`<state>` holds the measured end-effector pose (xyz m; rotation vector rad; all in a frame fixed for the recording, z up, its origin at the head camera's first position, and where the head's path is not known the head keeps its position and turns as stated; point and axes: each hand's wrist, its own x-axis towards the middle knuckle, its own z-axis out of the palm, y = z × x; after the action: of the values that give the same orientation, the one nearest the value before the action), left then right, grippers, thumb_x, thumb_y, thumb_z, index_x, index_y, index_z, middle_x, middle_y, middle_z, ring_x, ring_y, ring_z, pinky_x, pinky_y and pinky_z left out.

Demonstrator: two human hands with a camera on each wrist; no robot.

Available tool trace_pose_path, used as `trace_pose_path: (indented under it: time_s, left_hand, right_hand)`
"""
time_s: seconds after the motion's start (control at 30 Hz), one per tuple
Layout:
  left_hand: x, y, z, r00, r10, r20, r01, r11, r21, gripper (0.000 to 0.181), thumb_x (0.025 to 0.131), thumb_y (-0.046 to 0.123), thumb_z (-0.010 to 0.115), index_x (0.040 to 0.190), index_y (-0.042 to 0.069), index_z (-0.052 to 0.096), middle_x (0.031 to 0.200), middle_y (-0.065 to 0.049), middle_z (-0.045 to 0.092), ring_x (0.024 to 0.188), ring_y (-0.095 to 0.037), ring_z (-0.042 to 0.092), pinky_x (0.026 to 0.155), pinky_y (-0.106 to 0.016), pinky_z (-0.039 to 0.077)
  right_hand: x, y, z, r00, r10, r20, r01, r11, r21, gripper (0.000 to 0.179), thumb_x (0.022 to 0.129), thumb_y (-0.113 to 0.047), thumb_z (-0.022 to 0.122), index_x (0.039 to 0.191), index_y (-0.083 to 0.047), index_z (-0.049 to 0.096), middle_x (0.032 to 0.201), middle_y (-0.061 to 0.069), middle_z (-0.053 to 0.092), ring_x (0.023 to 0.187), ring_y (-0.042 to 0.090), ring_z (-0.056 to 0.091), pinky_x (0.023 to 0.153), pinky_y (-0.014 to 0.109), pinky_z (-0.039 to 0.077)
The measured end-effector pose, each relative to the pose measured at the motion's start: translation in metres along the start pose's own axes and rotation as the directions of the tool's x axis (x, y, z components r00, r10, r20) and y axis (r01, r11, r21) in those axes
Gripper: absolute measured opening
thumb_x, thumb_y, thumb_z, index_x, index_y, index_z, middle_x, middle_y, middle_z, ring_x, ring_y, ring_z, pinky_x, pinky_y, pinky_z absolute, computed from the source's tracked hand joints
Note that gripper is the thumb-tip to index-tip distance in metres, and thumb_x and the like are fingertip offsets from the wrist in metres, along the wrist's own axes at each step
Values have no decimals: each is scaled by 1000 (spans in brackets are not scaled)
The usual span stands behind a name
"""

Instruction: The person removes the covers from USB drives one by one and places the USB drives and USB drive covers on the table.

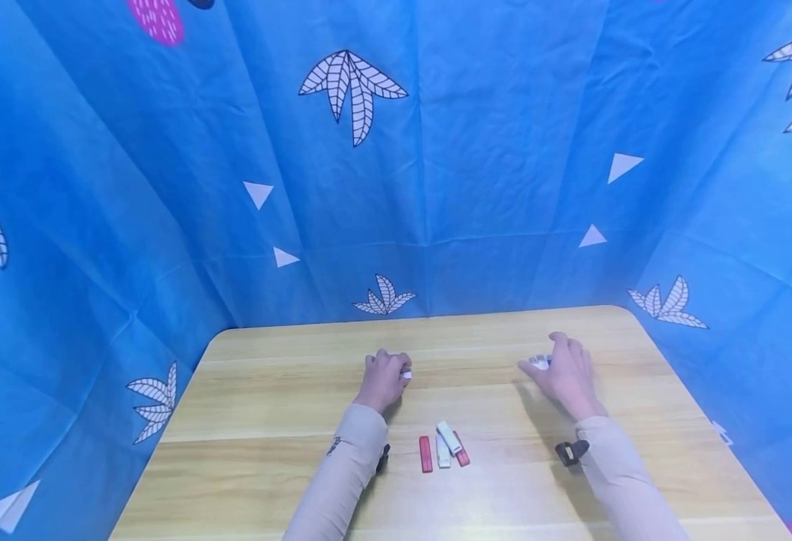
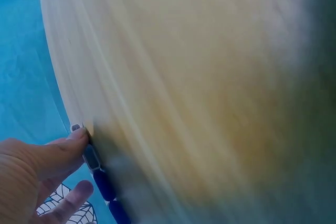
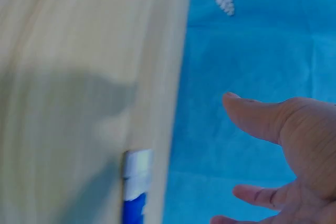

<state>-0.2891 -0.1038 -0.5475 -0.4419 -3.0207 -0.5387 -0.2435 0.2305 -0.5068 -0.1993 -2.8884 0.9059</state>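
My left hand [image 1: 384,378] bends over the table. A small white piece [image 1: 406,374] shows at its right side. In the left wrist view, the thumb of that hand [image 2: 39,169] pinches a small pale piece [image 2: 76,128] at the end of a row. Dark blue pieces [image 2: 104,184] continue the row below the thumb; the index finger is mostly hidden. At the right, my right hand [image 1: 567,372] has thumb and fingers spread around a short row of white and blue pieces [image 1: 542,362]. In the right wrist view, those white and blue pieces [image 3: 137,177] stand apart from the fingers.
Between the forearms lie two red sticks [image 1: 426,454] and two white sticks [image 1: 442,452], one white stick overlapping its neighbours. The wooden table [image 1: 267,398] ends at a blue patterned curtain [image 1: 477,188] behind and at the sides.
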Motion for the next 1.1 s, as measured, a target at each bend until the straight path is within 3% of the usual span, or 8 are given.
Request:
trace_pose_path:
  time_s: [0.13,0.27,0.5,0.6,0.73,0.83,0.97,1.1]
  left_hand:
    - [-2,-1,-3,1000,4,10,-4,1000,-20,34,86,18,81,118,13,72,109,-6,76,101,-24,59,98,-48,40]
    - [-13,-9,-15,998,-9,-55,3,993,-120,48,87,21,80,131,11,64,127,-9,71,118,-28,57,104,-49,40]
    - [-58,-29,-41,967,-117,-228,64,972,-226,42,92,25,74,130,9,64,128,-11,70,117,-30,59,100,-48,42]
    - [-85,-33,-45,954,-165,-249,103,964,-246,36,94,25,72,126,8,66,123,-11,72,115,-30,62,105,-51,44]
    - [-116,-34,-44,947,-203,-247,135,954,-266,27,94,23,72,116,7,71,106,-9,75,101,-24,69,95,-46,55]
    - [-133,-36,-44,945,-213,-250,144,952,-269,17,93,19,73,107,8,73,93,-4,76,87,-15,69,80,-36,59]
    - [-145,-37,-47,941,-209,-265,135,953,-271,7,91,13,74,98,10,74,85,0,75,78,-9,67,74,-28,57]
    - [-150,-37,-51,940,-199,-276,122,955,-271,5,90,11,75,95,11,75,83,2,75,76,-8,66,72,-25,56]
  right_hand:
    - [-7,-21,-7,999,-35,-20,36,999,26,83,88,-38,76,145,9,37,142,40,42,129,57,39,106,66,36]
    - [-13,-42,-8,996,-85,-20,86,994,60,76,90,-35,75,144,6,41,146,36,42,132,55,38,110,67,35]
    - [-23,-69,-2,963,-263,62,261,965,34,56,91,-27,75,134,3,56,136,28,60,126,50,54,106,64,44]
    - [-28,-77,4,912,-372,174,373,927,25,56,88,-25,78,134,1,58,134,24,63,125,45,58,108,60,47]
    - [-36,-86,14,798,-484,360,507,861,34,59,82,-20,83,135,-4,60,136,17,64,127,39,59,109,57,48]
    - [-41,-92,24,716,-506,480,557,829,43,62,78,-14,84,134,-6,61,135,15,63,125,37,59,108,56,49]
    - [-46,-98,38,651,-479,589,573,819,34,71,71,-13,87,137,-9,59,132,12,60,119,31,60,104,51,52]
    - [-49,-101,50,614,-463,639,603,798,-2,83,63,-13,90,140,-12,58,128,5,59,107,20,59,93,39,57]
